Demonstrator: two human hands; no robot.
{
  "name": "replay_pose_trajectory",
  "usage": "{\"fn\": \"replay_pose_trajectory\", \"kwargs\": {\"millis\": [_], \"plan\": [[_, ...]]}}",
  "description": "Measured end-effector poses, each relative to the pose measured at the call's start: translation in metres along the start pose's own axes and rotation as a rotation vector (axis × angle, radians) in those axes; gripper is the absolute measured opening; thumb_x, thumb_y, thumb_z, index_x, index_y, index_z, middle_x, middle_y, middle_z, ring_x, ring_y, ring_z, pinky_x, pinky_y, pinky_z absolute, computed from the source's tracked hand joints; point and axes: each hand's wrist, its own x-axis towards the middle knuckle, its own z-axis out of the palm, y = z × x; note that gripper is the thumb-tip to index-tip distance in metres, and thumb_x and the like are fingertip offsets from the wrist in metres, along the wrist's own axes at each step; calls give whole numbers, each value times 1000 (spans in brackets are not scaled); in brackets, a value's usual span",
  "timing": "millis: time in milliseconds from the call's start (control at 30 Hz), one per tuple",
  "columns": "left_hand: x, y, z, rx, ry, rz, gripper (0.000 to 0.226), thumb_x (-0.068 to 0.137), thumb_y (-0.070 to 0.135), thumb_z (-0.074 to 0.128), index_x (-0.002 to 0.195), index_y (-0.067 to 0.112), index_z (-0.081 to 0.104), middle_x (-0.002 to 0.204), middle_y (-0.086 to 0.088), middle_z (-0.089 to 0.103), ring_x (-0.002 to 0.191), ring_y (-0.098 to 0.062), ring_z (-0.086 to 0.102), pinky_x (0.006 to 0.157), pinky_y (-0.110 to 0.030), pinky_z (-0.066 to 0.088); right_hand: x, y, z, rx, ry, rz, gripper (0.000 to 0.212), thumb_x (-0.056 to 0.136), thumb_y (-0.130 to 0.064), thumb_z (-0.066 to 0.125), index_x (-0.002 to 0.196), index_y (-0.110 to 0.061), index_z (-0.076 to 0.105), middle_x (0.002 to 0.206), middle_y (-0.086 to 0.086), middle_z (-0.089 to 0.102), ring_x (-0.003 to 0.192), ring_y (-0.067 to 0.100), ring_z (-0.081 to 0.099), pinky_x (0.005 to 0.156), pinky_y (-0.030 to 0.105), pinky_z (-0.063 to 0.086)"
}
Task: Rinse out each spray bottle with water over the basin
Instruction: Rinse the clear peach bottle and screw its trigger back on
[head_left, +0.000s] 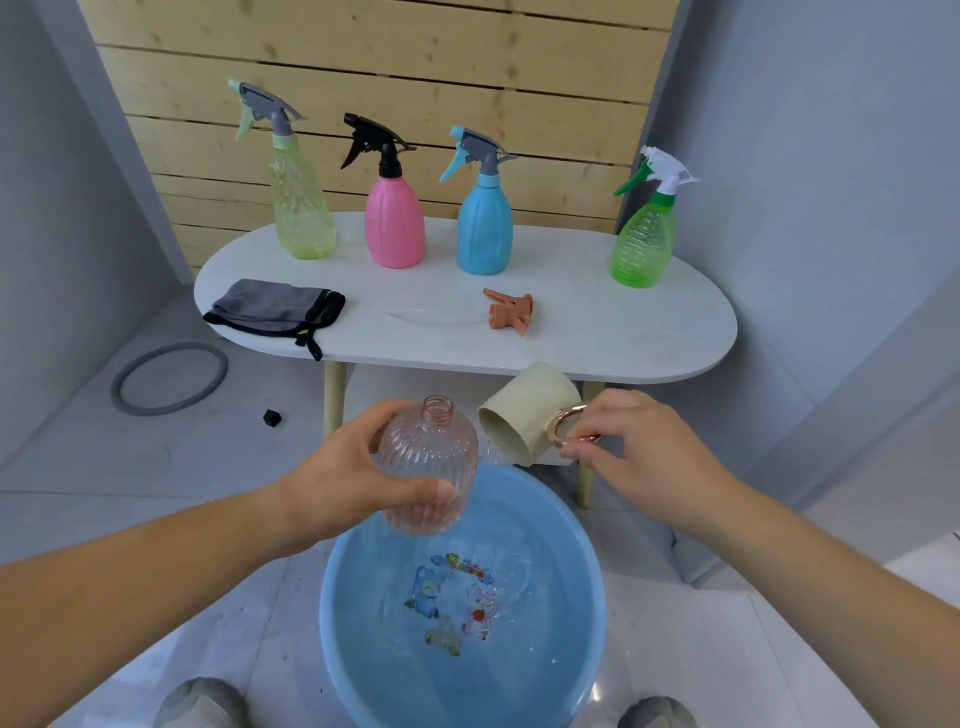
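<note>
Both forearms come in from the lower corners of the frame. The left hand (332, 483) has its fingers (436, 491) and thumb wrapped round the belly of the clear pink bottle (428, 467). The bottle is held roughly upright at frame centre, with its open neck uppermost and no sprayer on it. It hangs above the far rim of the blue basin (332, 623), which sits on the floor with water in it.

Just right of the bottle, the right hand (639, 447) pinches the copper ring handle (563, 423) of a cream cup (524, 415). The cup is tipped over, mouth aimed down-left and close beside the bottle's shoulder, not touching, with a little water at its lip.

Further up, an orange spray head (509, 312) lies on the white surface (597, 332), with a grey cloth (275, 309) to its left. Behind stand four capped bottles: yellow-green bottle (301, 208), pink bottle (394, 223), blue bottle (484, 228) and, well apart at the right, green bottle (644, 244). A grey ring (169, 379) lies on the floor at the left.
</note>
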Motion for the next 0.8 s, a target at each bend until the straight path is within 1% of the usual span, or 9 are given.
{"fn": "replay_pose_trajectory", "kwargs": {"millis": [133, 233, 333, 400, 467, 567, 633, 700, 800], "plan": [[1, 1, 0, 2, -8, -4, 88, 45, 51, 99, 125, 40, 64, 120, 5, 73, 116, -13, 68, 102, -44, 57, -1, 5, -1, -99, 31, -132, 11, 86, -32, 73, 91, -22, 77, 92, -17, 57, 93, 17, 52, 87, 28, 42], [0, 3, 2, 0, -13, -6, 87, 45, 50, 99, 124, 41, 64, 120, 6, 73, 116, -13, 67, 103, -43, 57, -1, 6, -2, -125, 68, -200, 20, 85, -37, 66, 89, -21, 77, 91, -21, 51, 88, 13, 49, 85, 25, 38], [0, 4, 3, -7, -12, -4, 93, 38, 60, 100, 122, 44, 65, 120, 8, 73, 117, -12, 67, 102, -42, 57, -1, 8, -1, -169, 98, -298, 23, 87, -39, 62, 87, -20, 76, 90, -22, 48, 89, 8, 43, 87, 22, 36], [0, 5, 3, -4, -10, -4, 93, 39, 60, 100, 123, 43, 65, 120, 9, 73, 117, -11, 66, 102, -42, 57, -1, 8, -2, -202, 116, -347, 27, 89, -40, 57, 86, -20, 75, 89, -18, 52, 90, 8, 42, 87, 18, 34], [0, 6, 4, -1, -6, -4, 88, 43, 53, 99, 123, 42, 65, 121, 9, 72, 117, -11, 66, 103, -42, 57, -1, 8, -3, -234, 126, -374, 28, 89, -40, 56, 84, -19, 74, 88, -11, 58, 91, 13, 45, 87, 17, 34], [-1, 8, 4, 4, -4, -15, 85, 46, 48, 98, 123, 43, 65, 121, 9, 72, 118, -11, 66, 102, -41, 57, -1, 6, -5, -240, 138, -384, 26, 90, -38, 57, 85, -19, 73, 88, -9, 61, 90, 13, 48, 87, 17, 36], [-1, 10, 3, -5, -3, -20, 84, 46, 47, 98, 123, 43, 65, 119, 9, 73, 116, -10, 66, 100, -39, 58, -2, 0, -10, -136, 157, -272, 18, 90, -35, 62, 86, -20, 72, 88, -11, 63, 88, 10, 53, 85, 23, 43], [-2, 15, 2, -14, 9, -15, 83, 48, 44, 99, 124, 41, 65, 118, 8, 73, 113, -9, 68, 95, -34, 59, -1, -1, -18, 38, 167, -44, 12, 92, -31, 65, 85, -23, 71, 86, -12, 65, 84, 7, 58, 80, 27, 47], [0, 24, 1, -38, 33, -3, 78, 56, 34, 102, 125, 39, 64, 116, 9, 74, 108, -6, 70, 84, -26, 58, 9, 2, -33, 333, 232, 272, 17, 93, -30, 60, 82, -21, 70, 83, -3, 71, 82, 18, 68, 76, 33, 55]]}}
